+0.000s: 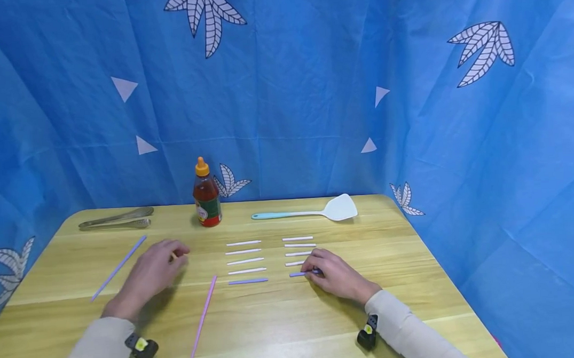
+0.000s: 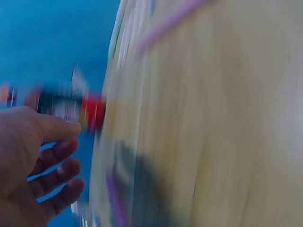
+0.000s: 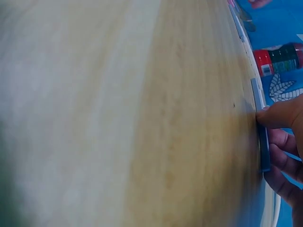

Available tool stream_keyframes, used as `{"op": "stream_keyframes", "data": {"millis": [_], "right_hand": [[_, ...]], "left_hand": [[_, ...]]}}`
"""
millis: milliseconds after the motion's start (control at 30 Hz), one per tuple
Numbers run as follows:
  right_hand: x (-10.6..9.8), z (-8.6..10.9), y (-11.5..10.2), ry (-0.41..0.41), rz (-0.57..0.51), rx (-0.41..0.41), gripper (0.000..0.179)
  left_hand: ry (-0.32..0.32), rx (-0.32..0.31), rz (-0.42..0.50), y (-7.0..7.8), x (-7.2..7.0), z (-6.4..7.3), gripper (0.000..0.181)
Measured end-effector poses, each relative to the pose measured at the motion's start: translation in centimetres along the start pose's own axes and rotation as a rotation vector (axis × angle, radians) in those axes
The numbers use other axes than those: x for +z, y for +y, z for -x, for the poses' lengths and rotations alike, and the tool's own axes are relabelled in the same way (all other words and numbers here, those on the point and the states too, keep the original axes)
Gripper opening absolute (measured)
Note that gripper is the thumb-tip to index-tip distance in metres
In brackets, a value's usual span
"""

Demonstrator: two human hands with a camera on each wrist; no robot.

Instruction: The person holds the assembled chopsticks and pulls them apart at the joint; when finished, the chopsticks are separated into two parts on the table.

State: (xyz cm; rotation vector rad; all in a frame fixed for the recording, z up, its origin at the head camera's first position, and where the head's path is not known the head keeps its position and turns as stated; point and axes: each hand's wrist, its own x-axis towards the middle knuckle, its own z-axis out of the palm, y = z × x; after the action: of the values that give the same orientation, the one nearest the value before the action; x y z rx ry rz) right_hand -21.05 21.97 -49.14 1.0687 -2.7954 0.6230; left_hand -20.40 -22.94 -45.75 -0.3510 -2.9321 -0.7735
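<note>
My right hand [image 1: 336, 275] pinches a short purple straw [image 1: 297, 274] at the lower end of the right column of short white straws [image 1: 298, 254]. In the right wrist view, thumb and fingers lie along that straw, which is at the tabletop. My left hand [image 1: 156, 267] holds nothing, its fingers loosely bent above the table. It is between a long purple straw [image 1: 119, 267] and a long pink straw [image 1: 203, 321]. Another short purple straw [image 1: 248, 281] lies below the left column of white straws [image 1: 244, 261]. The left wrist view is blurred.
Metal tongs [image 1: 118, 219] lie at the back left of the wooden table [image 1: 255, 330]. A sauce bottle [image 1: 207, 198] with an orange cap stands upright at the back. Right of it lies a spatula [image 1: 338, 209]. A blue patterned curtain [image 1: 288, 93] hangs behind the table.
</note>
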Motion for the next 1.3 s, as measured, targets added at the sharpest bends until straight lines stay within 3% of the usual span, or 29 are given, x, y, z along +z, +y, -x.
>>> {"op": "stream_keyframes", "data": {"millis": [133, 267, 367, 533, 700, 900, 1067, 1300], "right_hand": [[0.0, -0.1, -0.1, 0.003, -0.001, -0.002, 0.008], [-0.1, -0.2, 0.0, -0.002, 0.003, 0.001, 0.009], [-0.2, -0.2, 0.0, -0.003, 0.004, 0.005, 0.009], [-0.2, -0.3, 0.1, -0.011, 0.002, 0.006, 0.009], [0.0, -0.4, 0.1, -0.01, 0.009, -0.003, 0.009], [0.0, -0.3, 0.0, -0.007, 0.015, -0.004, 0.01], [-0.1, -0.2, -0.1, -0.006, 0.014, 0.002, 0.011], [-0.9, 0.0, -0.5, 0.035, -0.014, 0.054, 0.014]], "left_hand": [[0.068, -0.1, -0.033, -5.6, -3.3, 1.6, 0.029], [0.055, -0.179, -0.09, -9.3, -4.9, 3.1, 0.038], [0.012, -0.197, -0.114, -10.5, -5.1, 3.6, 0.042], [-0.026, -0.248, -0.096, -11.0, -4.9, 3.7, 0.036], [-0.015, -0.295, -0.091, -10.6, -4.9, 3.7, 0.028], [0.033, -0.2, -0.091, -8.5, -4.3, 3.6, 0.028], [0.029, -0.066, -0.063, -5.1, -3.1, 3.1, 0.022], [-0.022, 0.089, -0.042, 0.9, -0.4, 2.6, 0.01]]}}
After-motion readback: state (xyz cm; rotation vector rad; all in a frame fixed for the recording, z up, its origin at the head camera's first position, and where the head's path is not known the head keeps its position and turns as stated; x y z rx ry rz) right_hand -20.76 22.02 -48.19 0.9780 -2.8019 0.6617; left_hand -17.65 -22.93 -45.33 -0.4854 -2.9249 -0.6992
